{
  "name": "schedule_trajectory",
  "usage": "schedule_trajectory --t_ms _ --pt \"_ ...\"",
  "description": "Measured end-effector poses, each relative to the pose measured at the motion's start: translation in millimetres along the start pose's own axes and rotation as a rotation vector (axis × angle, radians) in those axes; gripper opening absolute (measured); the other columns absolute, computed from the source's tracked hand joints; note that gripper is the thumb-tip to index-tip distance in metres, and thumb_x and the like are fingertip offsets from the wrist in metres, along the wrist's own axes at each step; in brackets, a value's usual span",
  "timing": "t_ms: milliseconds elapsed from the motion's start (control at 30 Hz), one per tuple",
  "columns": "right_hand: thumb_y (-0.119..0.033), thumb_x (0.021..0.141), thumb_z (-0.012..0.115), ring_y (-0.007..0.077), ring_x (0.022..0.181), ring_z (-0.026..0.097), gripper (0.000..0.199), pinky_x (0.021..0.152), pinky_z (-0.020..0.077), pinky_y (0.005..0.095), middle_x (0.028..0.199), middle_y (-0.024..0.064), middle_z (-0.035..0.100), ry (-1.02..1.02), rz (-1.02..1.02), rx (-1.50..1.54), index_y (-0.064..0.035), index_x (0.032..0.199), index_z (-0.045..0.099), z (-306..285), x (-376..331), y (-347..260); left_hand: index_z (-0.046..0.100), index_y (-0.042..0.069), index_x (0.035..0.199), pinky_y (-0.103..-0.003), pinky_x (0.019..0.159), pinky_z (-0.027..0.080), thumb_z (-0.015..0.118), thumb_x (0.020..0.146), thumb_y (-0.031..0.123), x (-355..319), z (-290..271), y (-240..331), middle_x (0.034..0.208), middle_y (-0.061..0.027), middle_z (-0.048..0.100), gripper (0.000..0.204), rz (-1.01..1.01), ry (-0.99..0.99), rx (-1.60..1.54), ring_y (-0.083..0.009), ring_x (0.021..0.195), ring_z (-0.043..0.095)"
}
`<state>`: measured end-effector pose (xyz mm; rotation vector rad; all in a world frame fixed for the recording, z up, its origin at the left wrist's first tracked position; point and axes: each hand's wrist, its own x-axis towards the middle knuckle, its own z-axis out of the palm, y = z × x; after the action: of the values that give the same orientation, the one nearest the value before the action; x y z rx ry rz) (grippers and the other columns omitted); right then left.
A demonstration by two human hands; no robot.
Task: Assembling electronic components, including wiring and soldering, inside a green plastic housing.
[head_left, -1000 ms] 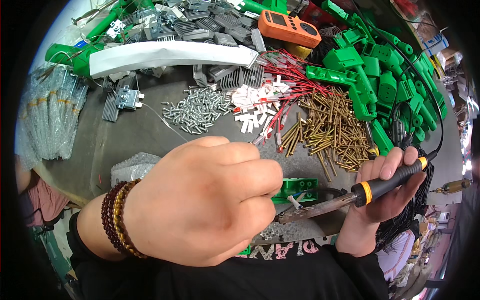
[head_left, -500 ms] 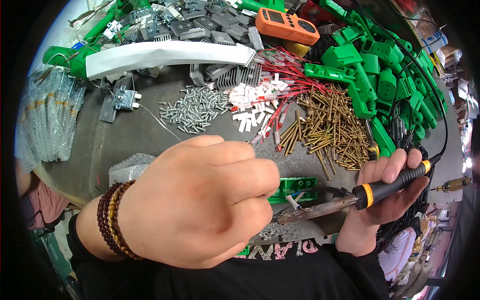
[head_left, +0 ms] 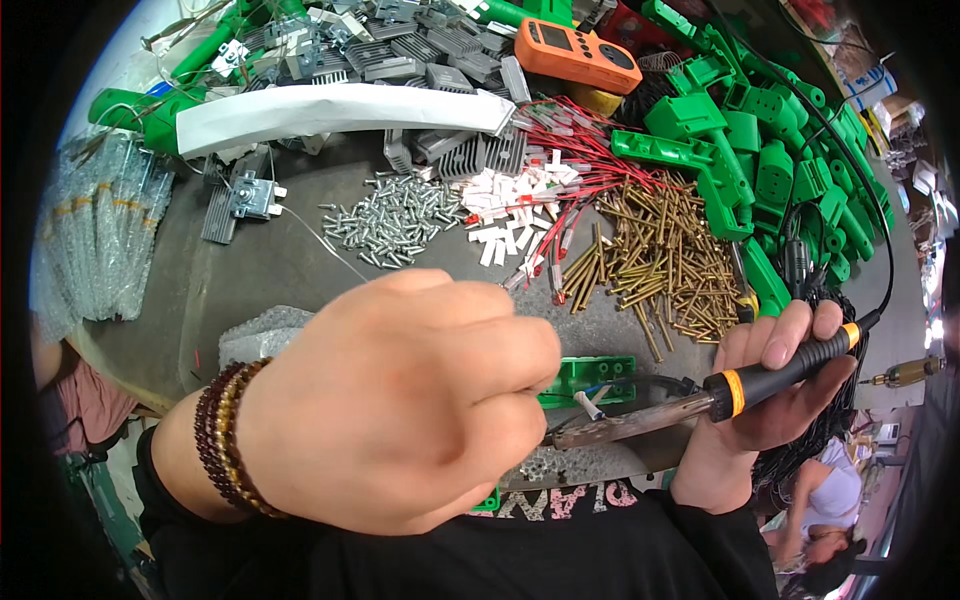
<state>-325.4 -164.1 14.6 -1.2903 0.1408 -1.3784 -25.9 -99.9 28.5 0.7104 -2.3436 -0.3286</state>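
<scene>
Over the tabletop [head_left: 200, 300], the left hand [head_left: 400, 400] is curled, back uppermost; its fingertips are hidden, so I cannot tell whether it pinches anything. The right hand [head_left: 745, 425] pinches the iron [head_left: 722, 395] by its black, yellow-banded handle, presumably clear of any heat, its stained brown shaft angled toward the left hand. Just beyond lie a green shell [head_left: 612, 367] and white sleeve [head_left: 588, 404].
</scene>
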Motion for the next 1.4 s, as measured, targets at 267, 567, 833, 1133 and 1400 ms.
schedule_trajectory --t_ms 267,567,833,1133,1400 --pt "-0.042 0.107 0.041 0.0104 0.047 0.046 0.037 0.043 0.0441 0.0246 0.092 0.0135 0.059 0.075 0.042 0.129 -0.0080 0.121 0.044 -16.6 4.8 -5.2 0.068 0.009 0.068 -0.032 0.056 0.037 0.077 0.059 0.012 -16.2 -42.6 0.7 0.079 -0.0040 0.057 0.013 -0.201 0.292 -0.058 -0.0196 0.065 0.054" --pt "-0.044 0.105 0.048 0.0098 0.050 0.052 0.038 0.042 0.0482 0.0208 0.099 0.0138 0.059 0.162 0.079 0.034 -0.0102 0.121 0.043 6.8 -6.7 9.5 0.068 0.010 0.076 -0.036 0.054 0.041 0.076 0.067 0.013 -26.6 -32.7 -12.7 0.080 -0.0055 0.058 0.012 -0.076 0.240 -0.166 -0.0237 0.064 0.057" --pt "-0.040 0.103 0.054 0.0113 0.064 0.055 0.042 0.055 0.0521 0.0227 0.108 0.0115 0.055 0.131 0.063 -0.004 -0.0085 0.127 0.042 10.4 -7.4 10.7 0.067 0.006 0.077 -0.034 0.053 0.042 0.075 0.065 0.009 -28.5 -37.6 -19.3 0.081 -0.0086 0.057 0.015 -0.101 0.274 -0.182 -0.0237 0.063 0.056" --pt "-0.044 0.101 0.055 0.0094 0.072 0.059 0.045 0.057 0.0535 0.0199 0.109 0.0099 0.057 0.246 0.024 -0.119 -0.0112 0.130 0.045 13.4 -9.4 11.7 0.066 0.003 0.078 -0.032 0.055 0.042 0.074 0.065 0.005 -28.5 -35.4 -18.6 0.083 -0.0116 0.056 0.015 -0.139 0.258 -0.178 -0.0241 0.066 0.056" --pt "-0.043 0.102 0.054 0.0102 0.077 0.060 0.045 0.059 0.0556 0.0203 0.112 0.0112 0.056 0.222 0.016 -0.101 -0.0093 0.131 0.046 9.6 -7.9 11.9 0.066 0.004 0.076 -0.032 0.056 0.043 0.074 0.066 0.005 -25.6 -29.9 -21.3 0.084 -0.0112 0.056 0.013 -0.148 0.264 -0.165 -0.0237 0.066 0.056"
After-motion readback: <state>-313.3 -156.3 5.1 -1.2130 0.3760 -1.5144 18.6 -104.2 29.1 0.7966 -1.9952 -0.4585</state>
